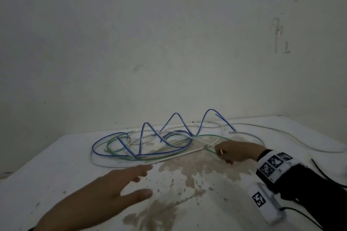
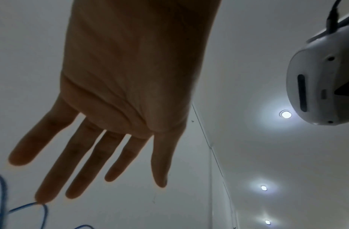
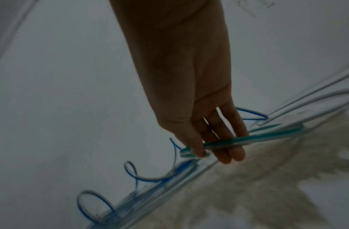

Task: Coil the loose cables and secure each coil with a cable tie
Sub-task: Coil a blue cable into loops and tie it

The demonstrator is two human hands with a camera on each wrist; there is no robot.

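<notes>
The right hand [image 1: 237, 153] pinches the thin green-striped clear cable [image 3: 238, 140] near the white stained table's [image 1: 56, 170] far edge; the left hand [image 1: 105, 191] hovers spread wide, empty. Pulling now could drag the springy blue-striped cable [image 1: 142, 137] tangled across it.

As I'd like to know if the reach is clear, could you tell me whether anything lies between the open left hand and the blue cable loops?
Nothing visible does. The left hand hovers open over bare, brown-stained white tabletop, just short of the springy blue plastic-sheathed cable. A thin green cable and a white one lie tangled with it, so it may not lift free alone.

White cable [image 1: 309, 142] cut off at right edge, left hand [image 1: 105, 191] motion-blurred
</notes>
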